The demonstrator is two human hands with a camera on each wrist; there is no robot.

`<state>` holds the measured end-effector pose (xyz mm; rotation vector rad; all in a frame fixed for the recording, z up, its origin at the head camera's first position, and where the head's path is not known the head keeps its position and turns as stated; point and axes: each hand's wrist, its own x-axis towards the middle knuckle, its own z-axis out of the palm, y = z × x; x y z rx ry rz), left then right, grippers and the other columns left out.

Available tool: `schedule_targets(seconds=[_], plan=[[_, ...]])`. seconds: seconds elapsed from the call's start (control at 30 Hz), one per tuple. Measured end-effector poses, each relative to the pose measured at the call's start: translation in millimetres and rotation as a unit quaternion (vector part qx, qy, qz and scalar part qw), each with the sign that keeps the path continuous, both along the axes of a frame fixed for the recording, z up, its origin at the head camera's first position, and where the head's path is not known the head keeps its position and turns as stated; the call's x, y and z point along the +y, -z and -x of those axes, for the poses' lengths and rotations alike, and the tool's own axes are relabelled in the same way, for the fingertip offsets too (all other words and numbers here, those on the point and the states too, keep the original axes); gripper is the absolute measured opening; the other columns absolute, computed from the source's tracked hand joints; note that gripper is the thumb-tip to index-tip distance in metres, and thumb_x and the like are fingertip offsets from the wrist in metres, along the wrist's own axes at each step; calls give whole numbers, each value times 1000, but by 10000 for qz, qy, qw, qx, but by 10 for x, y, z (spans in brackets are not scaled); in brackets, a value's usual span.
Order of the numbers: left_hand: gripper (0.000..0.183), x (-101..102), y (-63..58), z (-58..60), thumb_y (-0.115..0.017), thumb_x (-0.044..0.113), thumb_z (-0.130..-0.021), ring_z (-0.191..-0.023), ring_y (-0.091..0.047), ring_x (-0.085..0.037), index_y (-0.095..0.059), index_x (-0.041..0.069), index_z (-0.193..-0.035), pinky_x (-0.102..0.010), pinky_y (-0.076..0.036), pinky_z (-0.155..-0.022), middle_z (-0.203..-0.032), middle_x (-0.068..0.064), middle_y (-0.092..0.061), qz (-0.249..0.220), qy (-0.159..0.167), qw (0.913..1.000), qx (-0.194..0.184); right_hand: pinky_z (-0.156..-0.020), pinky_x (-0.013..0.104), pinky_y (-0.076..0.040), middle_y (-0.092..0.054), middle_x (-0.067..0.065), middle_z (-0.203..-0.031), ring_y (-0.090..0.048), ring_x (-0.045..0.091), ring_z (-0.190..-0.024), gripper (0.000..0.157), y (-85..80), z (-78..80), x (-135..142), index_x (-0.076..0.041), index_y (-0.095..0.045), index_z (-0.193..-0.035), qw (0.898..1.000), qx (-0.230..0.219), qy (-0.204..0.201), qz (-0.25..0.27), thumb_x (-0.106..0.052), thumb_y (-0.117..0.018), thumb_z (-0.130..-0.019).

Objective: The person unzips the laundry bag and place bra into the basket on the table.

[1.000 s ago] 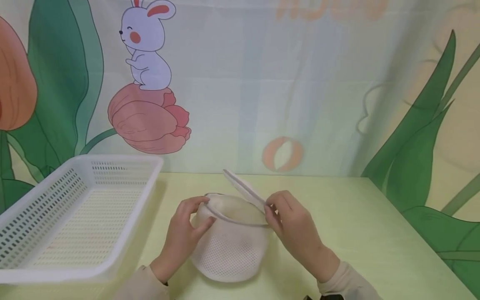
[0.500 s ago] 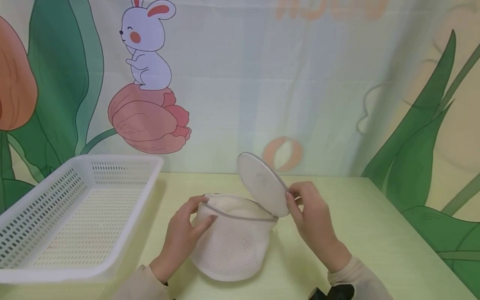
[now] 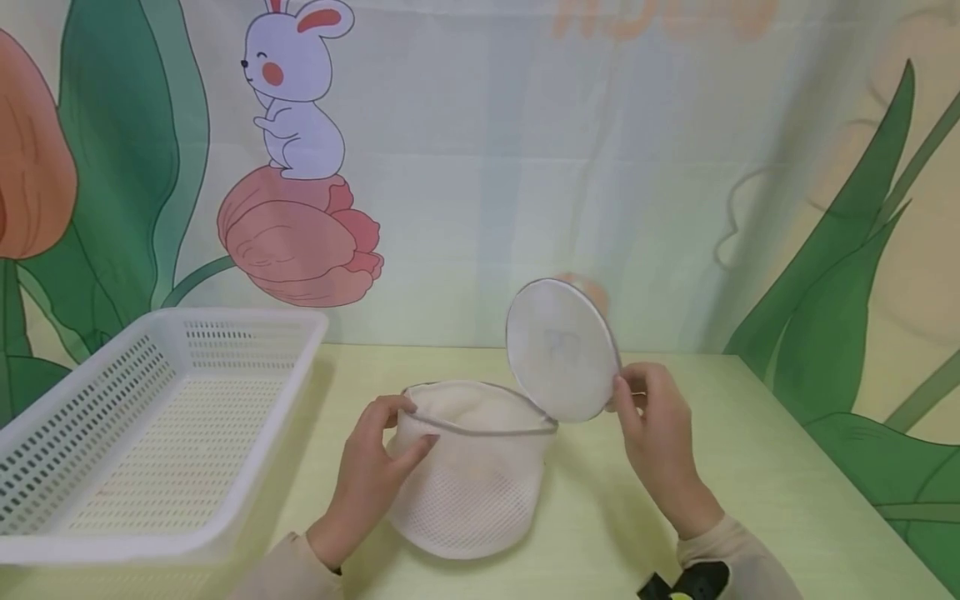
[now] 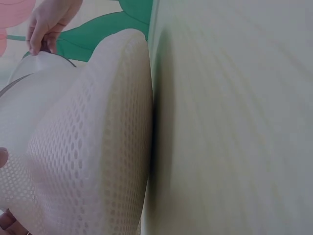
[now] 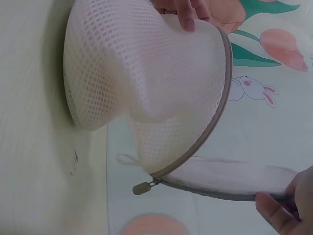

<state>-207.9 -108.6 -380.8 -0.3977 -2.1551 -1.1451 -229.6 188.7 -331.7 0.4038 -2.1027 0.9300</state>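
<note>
A white mesh laundry bag (image 3: pixel 468 500) stands on the table with its round zip lid (image 3: pixel 558 350) raised at the right. My left hand (image 3: pixel 371 471) grips the bag's left rim, thumb on the outer front side. Between thumb and fingers, my right hand (image 3: pixel 660 446) pinches the lid's grey edge. In the right wrist view, a zip pull (image 5: pixel 142 188) hangs at the corner where lid and bag join, near a small fabric loop (image 5: pixel 127 159). Pale fabric shows inside the mouth; the bag's bottom is hidden. Mesh (image 4: pixel 88 132) fills much of the left wrist view.
To the left stands a white perforated plastic basket (image 3: pixel 180 442), close to the left forearm. The pale yellow-green table (image 3: pixel 750 467) ends at a printed cloth backdrop (image 3: pixel 450 167) with a rabbit and tulips. A black device (image 3: pixel 693 579) sits on the right wrist.
My right hand has moved right, swinging the lid up and away from the bag, so its flat face now shows. The bag's mouth is wider. My left hand has stayed on the rim.
</note>
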Motion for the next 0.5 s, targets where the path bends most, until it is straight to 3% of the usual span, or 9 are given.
schedule_targets(seconds=[0.33,0.5], plan=[[39,42,44,-33,-79,3,-75,-91,-59,-24,-53,5,-104,-48,-49,-77,-108,-12,-59,-22,-67,10000,44,-68,4,-45,-59,12,-85,-63,21,-73,11,49,-3,130,5,-55,-98,9976,-657,30,217,-5,-54,-96],[39,71,45,-51,-79,3,-74,-89,-59,-23,-53,5,-102,-44,-50,-75,-106,-12,-59,40,-118,9998,165,-65,8,-46,-62,12,-87,-63,11,-73,14,69,-6,207,3,-55,-100,9932,-1113,26,327,-10,-54,-97]])
